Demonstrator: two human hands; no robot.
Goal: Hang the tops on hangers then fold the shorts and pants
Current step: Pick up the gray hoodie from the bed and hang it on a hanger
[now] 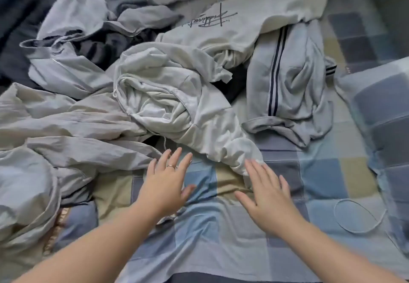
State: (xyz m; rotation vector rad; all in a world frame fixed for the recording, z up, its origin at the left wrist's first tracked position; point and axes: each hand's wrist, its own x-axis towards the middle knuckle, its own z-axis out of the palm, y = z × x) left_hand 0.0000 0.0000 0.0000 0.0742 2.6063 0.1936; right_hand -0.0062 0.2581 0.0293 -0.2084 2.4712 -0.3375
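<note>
Hoodie (168, 96) far of your fingers looks soft, limp, light. Your left hand (164, 185) and right hand (269, 196) spread flat, holding nothing; pinch its near edge

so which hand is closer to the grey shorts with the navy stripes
Right. The right hand is spread open just below the striped shorts, slightly to their left. The left hand sits much further to the left, also below them.

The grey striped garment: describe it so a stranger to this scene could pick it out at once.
On the checked bedspread, look to the right edge of the clothes pile. The grey striped garment lies there, next to the white top with script lettering. It alone carries two dark stripes down its length.
</note>
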